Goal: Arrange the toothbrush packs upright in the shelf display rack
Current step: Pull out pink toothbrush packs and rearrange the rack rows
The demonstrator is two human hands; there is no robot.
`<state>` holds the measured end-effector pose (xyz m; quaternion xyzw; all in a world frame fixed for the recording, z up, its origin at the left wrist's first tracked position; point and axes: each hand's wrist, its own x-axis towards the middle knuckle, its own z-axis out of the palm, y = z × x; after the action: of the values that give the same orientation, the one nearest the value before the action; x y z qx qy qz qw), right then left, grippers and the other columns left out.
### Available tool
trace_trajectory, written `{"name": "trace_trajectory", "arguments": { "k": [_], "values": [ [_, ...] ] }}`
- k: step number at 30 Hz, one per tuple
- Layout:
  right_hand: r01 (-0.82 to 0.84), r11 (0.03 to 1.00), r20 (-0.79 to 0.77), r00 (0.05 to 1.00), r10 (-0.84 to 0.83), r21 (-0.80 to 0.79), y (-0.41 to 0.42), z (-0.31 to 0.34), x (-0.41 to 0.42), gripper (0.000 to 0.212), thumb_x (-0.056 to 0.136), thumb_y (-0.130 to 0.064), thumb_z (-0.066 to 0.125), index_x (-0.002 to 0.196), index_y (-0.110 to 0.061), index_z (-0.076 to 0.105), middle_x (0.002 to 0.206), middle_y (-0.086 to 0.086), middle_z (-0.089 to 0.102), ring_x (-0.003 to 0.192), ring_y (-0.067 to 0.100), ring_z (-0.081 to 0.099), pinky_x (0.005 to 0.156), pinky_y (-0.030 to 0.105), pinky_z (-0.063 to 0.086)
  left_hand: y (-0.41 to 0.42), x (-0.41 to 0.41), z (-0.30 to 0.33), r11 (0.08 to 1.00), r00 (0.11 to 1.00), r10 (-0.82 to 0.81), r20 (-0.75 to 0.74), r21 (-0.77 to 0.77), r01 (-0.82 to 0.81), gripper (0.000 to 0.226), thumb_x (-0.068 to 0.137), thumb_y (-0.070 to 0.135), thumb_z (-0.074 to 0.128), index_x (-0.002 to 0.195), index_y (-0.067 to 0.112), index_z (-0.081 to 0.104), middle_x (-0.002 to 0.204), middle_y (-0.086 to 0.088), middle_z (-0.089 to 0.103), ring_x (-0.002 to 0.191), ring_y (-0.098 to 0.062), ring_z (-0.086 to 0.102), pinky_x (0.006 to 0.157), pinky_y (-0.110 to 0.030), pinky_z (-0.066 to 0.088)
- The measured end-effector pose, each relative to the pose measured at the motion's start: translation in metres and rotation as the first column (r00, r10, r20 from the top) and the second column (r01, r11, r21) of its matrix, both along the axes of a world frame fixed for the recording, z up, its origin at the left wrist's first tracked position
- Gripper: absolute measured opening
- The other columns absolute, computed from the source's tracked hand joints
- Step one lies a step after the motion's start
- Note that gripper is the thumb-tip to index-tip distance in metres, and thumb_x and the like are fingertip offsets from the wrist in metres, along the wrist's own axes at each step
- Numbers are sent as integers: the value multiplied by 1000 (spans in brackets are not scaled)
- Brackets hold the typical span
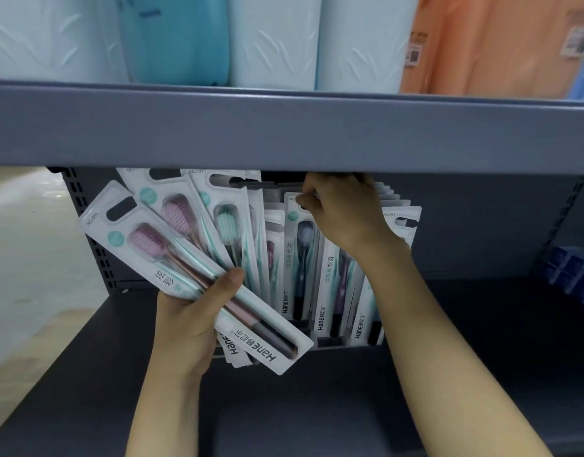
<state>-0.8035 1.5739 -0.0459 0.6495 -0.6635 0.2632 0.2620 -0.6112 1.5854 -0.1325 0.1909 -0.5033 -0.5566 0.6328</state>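
Your left hand (188,321) grips fanned toothbrush packs (172,252) at 8 o'clock | your right hand (341,212) pinches an upright pack's (298,258) top, 1 o'clock | display rack (346,342) at centre

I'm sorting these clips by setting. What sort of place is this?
Most likely a shop aisle: grey metal shelving with a slotted back, many identical carded toothbrush packs in a rack, and price-tagged orange plastic goods above.
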Motion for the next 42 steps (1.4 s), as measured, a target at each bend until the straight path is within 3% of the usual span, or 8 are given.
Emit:
{"name": "trace_trajectory", "arguments": {
  "k": [11, 17, 21, 25, 29, 32, 36, 42],
  "values": [
    [-95, 996, 131, 987, 94, -4, 0, 6, -3, 21, 95, -26, 49, 88, -11, 62, 92, 4, 66, 94, 24, 57, 86, 32, 36, 3, 1, 1, 1000, 1000, -11, -8, 3, 11, 57, 41, 48, 91, 93, 30, 75, 93, 6, 74, 94, -13, 69, 79, -27, 56],
    [-244, 964, 476, 839, 265, -107, 18, 23, 17, 48, 89, -5, 49, 47, -17, 27, 34, -8, 40, 39, 1, 42, 45, 13, 29, 9, 0, 1, 999, 999, -38, 14, 17, 38, 36, 54, 25, 88, 88, 30, 76, 85, 8, 73, 83, -10, 70, 68, -25, 56],
    [-164, 967, 455, 859, 236, -193, 19, 25, 25, 43, 90, -9, 48, 55, -21, 26, 49, -8, 29, 47, 9, 28, 50, 27, 24, 12, 2, 2, 996, 997, -73, 38, 45, 71, 55, 39, 49, 93, 84, 27, 73, 69, 7, 68, 58, -11, 65, 44, -22, 51],
    [-82, 950, 280, 945, 170, -301, 28, 21, 27, 42, 84, -9, 48, 52, -22, 24, 49, -1, 34, 49, 21, 38, 52, 29, 31, 15, 2, 3, 983, 985, -170, -8, 74, 170, 63, 31, 48, 94, 89, 32, 76, 89, 6, 74, 86, -13, 71, 67, -28, 58],
    [-97, 959, 410, 889, 204, -267, 52, 17, 20, 45, 81, -13, 47, 43, -22, 25, 43, -2, 31, 42, 24, 44, 51, 31, 44, 21, 2, 4, 962, 966, -255, 39, 114, 249, 64, 20, 49, 95, 79, 33, 78, 81, 6, 75, 78, -10, 72, 64, -26, 58],
    [-159, 935, 369, 888, 276, -316, 66, 16, 21, 43, 86, -11, 52, 53, -24, 26, 48, -7, 31, 45, 10, 34, 51, 25, 29, 27, -1, 5, 946, 954, -294, 52, 160, 282, 67, 10, 47, 95, 74, 34, 78, 76, 5, 74, 71, -10, 72, 58, -25, 57],
    [-259, 923, 469, 802, 369, -284, 71, 13, 27, 15, 88, -24, 57, 76, -19, 65, 69, -7, 63, 68, 15, 60, 62, 26, 41, 31, -6, 7, 937, 949, -310, 61, 186, 294, 68, 3, 47, 93, 68, 34, 77, 71, 5, 74, 66, -10, 71, 54, -24, 56],
    [-436, 866, 641, 598, 481, -244, 77, 14, 32, 12, 91, -17, 60, 88, -19, 71, 67, -19, 61, 60, -3, 56, 58, 20, 47, 33, -7, 5, 930, 945, -322, 63, 210, 303, 57, 6, 20, 85, 62, 33, 77, 65, 2, 73, 58, -11, 70, 48, -25, 55]
  ]
}}
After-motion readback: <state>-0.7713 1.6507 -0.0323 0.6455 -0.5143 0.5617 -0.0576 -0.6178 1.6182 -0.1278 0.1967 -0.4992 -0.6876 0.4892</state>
